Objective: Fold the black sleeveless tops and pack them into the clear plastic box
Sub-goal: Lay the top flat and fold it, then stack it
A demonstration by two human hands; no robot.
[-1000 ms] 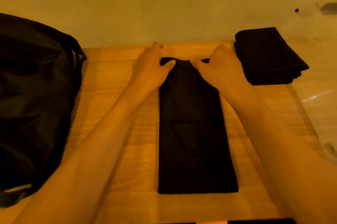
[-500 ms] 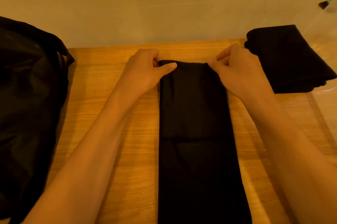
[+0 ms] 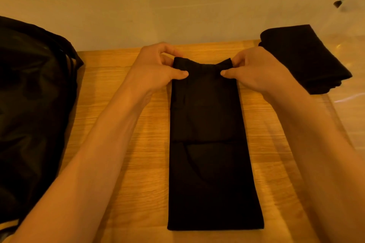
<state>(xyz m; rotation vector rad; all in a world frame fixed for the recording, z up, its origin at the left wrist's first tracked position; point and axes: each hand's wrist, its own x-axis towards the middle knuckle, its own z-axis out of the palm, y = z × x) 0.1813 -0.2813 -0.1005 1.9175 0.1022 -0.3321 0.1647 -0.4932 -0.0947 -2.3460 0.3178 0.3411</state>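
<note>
Pale, plain wall runs behind a light wooden table with a visible grain, all under warm yellowish light. Down the middle of the tabletop lies a black sleeveless top folded into a long narrow strip, its near short edge square to the front of the table and a faint cross crease about halfway along it. At the far end both hands have hold of it. The left hand pinches the far left corner, with the thumb lying flat on top of the cloth and pointing inward while the fingers curl down behind the edge. The right hand mirrors it on the far right corner, thumb on top and fingers bent round the back. Between the two grips the far edge is raised slightly off the wood and dips a little in the middle, while the rest of the strip lies flat. Both bare forearms reach in from the bottom corners. To the right, at the table's far corner, sits a neat stack of folded black tops; faint glints around it suggest the clear plastic box, though its walls are hard to make out. Along the left edge bulks a large shiny black fabric bag with straps.
</note>
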